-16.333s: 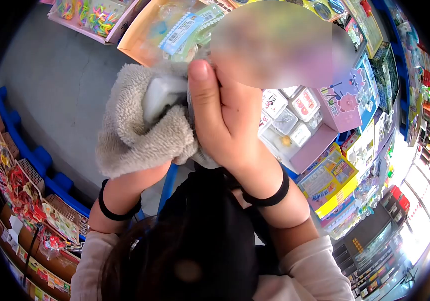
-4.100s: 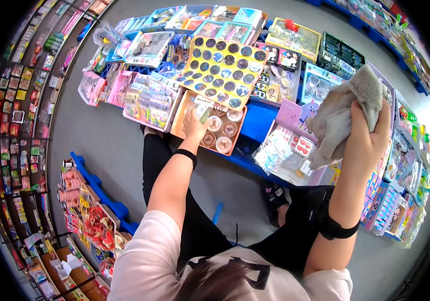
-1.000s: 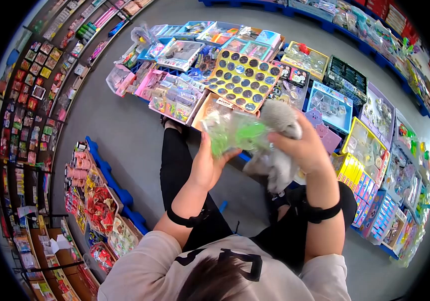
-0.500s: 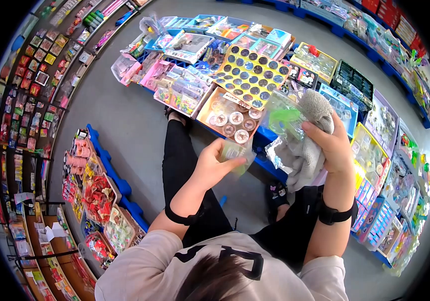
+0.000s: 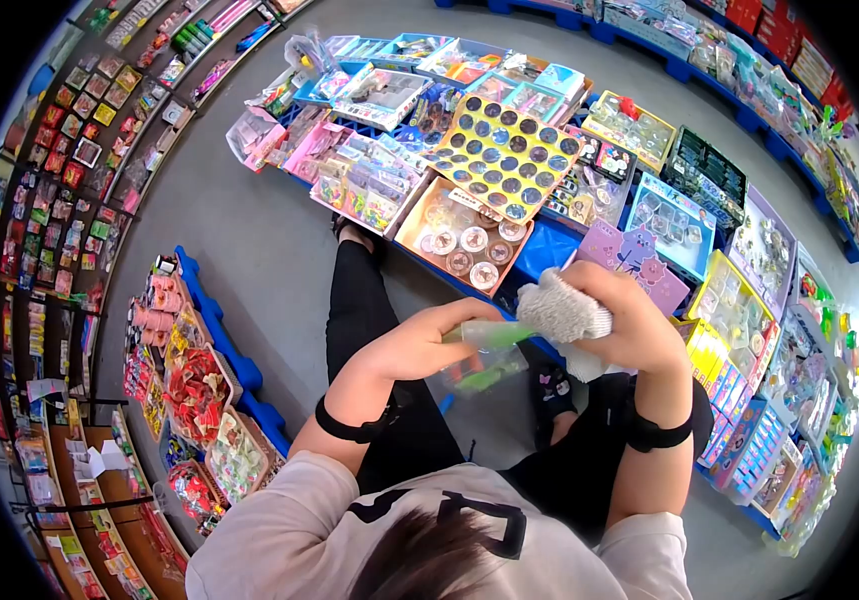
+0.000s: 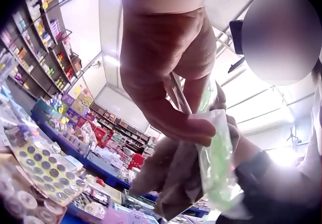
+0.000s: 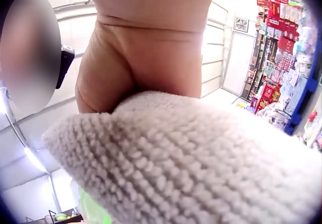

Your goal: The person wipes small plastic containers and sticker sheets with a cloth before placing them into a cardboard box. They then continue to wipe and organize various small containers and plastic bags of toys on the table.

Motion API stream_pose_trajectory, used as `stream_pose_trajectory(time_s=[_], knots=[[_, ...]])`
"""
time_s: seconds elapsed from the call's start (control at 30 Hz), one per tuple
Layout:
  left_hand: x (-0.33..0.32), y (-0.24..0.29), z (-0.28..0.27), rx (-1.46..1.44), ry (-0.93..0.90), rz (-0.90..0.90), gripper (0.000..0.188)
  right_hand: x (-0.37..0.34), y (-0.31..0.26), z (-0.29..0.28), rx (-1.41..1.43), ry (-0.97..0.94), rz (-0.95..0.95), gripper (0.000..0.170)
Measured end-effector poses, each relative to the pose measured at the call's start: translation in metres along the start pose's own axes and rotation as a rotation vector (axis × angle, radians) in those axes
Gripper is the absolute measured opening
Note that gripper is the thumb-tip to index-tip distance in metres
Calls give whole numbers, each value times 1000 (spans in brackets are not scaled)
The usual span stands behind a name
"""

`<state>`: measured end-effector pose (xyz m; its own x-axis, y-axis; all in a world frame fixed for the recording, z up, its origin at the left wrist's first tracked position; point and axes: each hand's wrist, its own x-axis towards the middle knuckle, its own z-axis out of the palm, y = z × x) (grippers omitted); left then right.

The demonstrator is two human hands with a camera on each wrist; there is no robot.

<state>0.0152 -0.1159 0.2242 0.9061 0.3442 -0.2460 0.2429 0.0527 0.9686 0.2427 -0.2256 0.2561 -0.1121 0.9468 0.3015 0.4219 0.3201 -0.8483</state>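
Note:
In the head view my left hand (image 5: 414, 342) pinches a clear plastic packet (image 5: 494, 336) with something bright green inside, in front of my body. The left wrist view shows thumb and fingers at the upper edge of the packet (image 6: 219, 168), which hangs down. My right hand (image 5: 637, 318) grips a bunched grey cloth (image 5: 561, 308) of ribbed, fluffy weave, its near end overlapping the packet's right end. More green plastic shows just below, between the hands. Close up in the right wrist view, the cloth (image 7: 191, 153) hides most of the right fingers.
Ahead is a low blue pallet display with an orange box of round tins (image 5: 474, 245), a yellow tray of round pieces (image 5: 509, 155) and a purple carton (image 5: 639, 265). Snack baskets (image 5: 199, 390) stand at left, wall shelves (image 5: 79, 160) beyond. Grey floor (image 5: 249, 260) lies between.
Four seconds ago my left hand was in the orange box; then it brought packets up to the cloth. Half a second ago my hands were further apart; now cloth and packet meet lower down.

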Motion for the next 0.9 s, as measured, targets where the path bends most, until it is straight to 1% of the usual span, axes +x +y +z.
stream_pose_trajectory(time_s=[0.03, 0.07, 0.1, 0.13, 0.17, 0.2, 0.23, 0.3, 0.47, 0.53, 0.57, 0.63, 0.67, 0.73, 0.77, 0.8, 0.83, 0.87, 0.9], knots=[[0, -3, 1, -13, -86, 2, 30, 0, 0, 2, 0, -1, 0, 44], [0, -8, 1, -133, -107, -25, 32, 0, 0, 3, -4, -62, 17, 44], [1, -12, 2, -130, -96, -15, 32, 2, -1, 5, -11, -125, 26, 44], [1, -15, 2, -244, -99, -19, 35, 2, 0, 6, 8, -144, 53, 45], [0, -17, 2, -358, -104, -25, 39, 2, 0, 7, 6, -148, 40, 45], [-2, -17, 1, -431, -133, -53, 47, 2, 0, 7, -8, -163, 45, 45], [-2, -16, 0, -427, -126, -46, 47, 3, 0, 6, -22, -179, 53, 45], [-2, -13, 2, -545, -146, -146, 50, 2, -1, 4, -33, -197, 38, 45], [3, -27, -3, -656, -158, -154, 41, 2, -2, 5, -24, -236, 58, 45], [5, -29, -1, -444, -38, -118, 38, 2, -4, 5, -30, -229, 75, 45], [5, -29, -1, -444, -37, -116, 38, 2, -5, 5, -37, -222, 94, 45], [3, -20, 1, -374, 81, -78, 30, 2, -1, 5, -45, -203, 86, 45], [2, -19, 3, -374, 83, -77, 30, 2, 1, 5, -52, -182, 78, 45], [1, -17, 6, -19, 256, 125, 28, 4, 2, 7, -45, -153, 95, 45], [-1, -13, 6, -18, 257, 126, 28, 5, 2, 8, -37, -124, 114, 44], [-3, -3, 8, 210, 333, 230, 29, 5, 2, 11, -37, -125, 113, 44], [-4, 3, 10, 439, 406, 333, 30, 7, 2, 14, -8, -54, 181, 43], [-5, 5, 11, 579, 451, 388, 30, 8, 2, 16, 20, 18, 249, 43], [-7, 7, 12, 579, 452, 389, 30, 9, 1, 16, 20, 18, 248, 43]])
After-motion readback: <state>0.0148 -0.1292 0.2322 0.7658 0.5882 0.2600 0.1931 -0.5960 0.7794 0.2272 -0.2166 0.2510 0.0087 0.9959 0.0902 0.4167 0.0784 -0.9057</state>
